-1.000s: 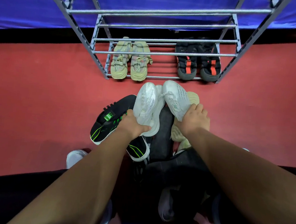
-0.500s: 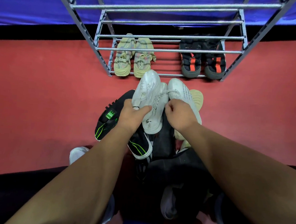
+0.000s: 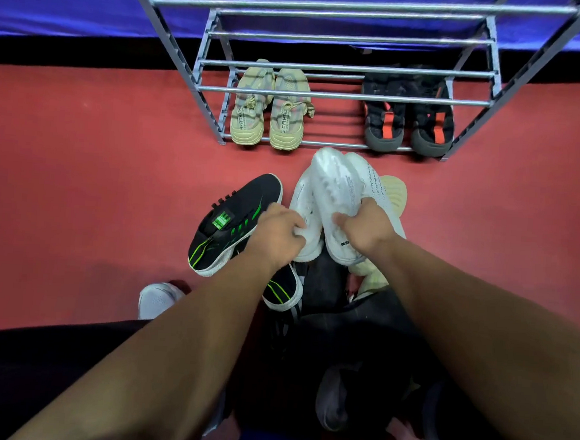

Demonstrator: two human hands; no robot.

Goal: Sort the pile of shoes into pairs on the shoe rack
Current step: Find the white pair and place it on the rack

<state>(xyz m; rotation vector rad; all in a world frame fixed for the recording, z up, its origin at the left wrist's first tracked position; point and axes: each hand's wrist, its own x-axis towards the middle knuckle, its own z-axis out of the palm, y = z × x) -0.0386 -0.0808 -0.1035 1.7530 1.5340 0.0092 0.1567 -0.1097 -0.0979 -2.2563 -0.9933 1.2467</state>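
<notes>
Shoes (image 3: 332,188), white knit, tubular metal rack (image 3: 325,94)

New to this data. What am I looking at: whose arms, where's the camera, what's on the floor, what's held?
No robot: a person works bare-handed, filmed by one wide-angle camera worn on the head, looking forward and down. The left hand grips a white sneaker, the right hand a second white sneaker, held side by side. On the red floor lie a black sneaker with green stripes, a pale yellow shoe and darker shoes hard to make out. Ahead stands a grey metal shoe rack; its bottom shelf holds a beige sneaker pair on the left and a black pair with orange straps on the right.
</notes>
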